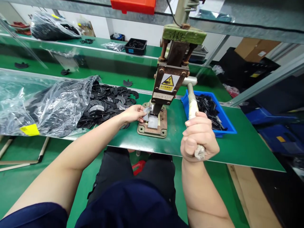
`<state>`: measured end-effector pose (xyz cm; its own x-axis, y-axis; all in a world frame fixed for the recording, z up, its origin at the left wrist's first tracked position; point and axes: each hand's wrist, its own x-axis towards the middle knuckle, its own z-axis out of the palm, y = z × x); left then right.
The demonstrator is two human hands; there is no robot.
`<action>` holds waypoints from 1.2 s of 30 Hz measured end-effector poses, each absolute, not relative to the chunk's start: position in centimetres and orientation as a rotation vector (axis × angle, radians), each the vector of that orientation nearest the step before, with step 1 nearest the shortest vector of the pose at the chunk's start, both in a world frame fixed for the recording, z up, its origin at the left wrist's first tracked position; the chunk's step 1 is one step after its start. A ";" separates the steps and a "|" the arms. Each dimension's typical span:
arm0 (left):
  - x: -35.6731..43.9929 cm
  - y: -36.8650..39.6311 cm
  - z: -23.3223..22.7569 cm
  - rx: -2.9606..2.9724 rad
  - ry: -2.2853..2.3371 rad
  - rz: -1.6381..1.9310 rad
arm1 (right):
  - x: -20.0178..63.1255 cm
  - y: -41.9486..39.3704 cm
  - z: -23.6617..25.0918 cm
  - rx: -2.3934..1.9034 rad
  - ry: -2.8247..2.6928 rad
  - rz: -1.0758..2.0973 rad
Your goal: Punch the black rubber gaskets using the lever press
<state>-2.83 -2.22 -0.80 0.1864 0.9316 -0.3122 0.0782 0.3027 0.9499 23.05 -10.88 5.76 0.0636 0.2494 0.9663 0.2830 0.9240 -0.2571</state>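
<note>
My left hand [133, 114] pinches a curved dark plastic piece [147, 111] at the base of a hand press [167, 74]. The piece lies under or beside the press's ram [157, 108]; the press hides part of it. A pale metal plate [152, 122] is set in the press base. My right hand [199, 136] is wrapped round the taped lever handle [193, 103] of the press, which stands raised. Left of the press, a heap of similar curved pieces [106, 101] spills from a clear plastic bag [52, 107].
A blue bin [228, 128] of black parts stands right of the press. Beyond the green table [251, 148] runs a conveyor-like green strip [95, 71] with a few loose curved pieces. A black tray [136, 52] and a filled bag [51, 27] sit farther back. A metal shelf hangs overhead.
</note>
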 end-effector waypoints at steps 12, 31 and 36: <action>-0.3 0.2 -0.6 1.225 1.358 0.666 | 23.0 -11.3 6.0 -0.434 -1.535 0.010; -7.8 6.3 2.6 1.738 1.454 0.404 | 23.7 -11.3 6.1 -0.465 -1.574 0.000; -13.0 14.2 1.0 2.274 1.999 0.127 | 24.0 -11.4 6.0 -0.482 -1.581 -0.006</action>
<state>-13.04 14.23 1.03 0.1291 0.9916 -0.0109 0.9823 -0.1264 0.1386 23.98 -11.40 6.04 0.0105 0.2979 0.9545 0.3055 0.9080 -0.2868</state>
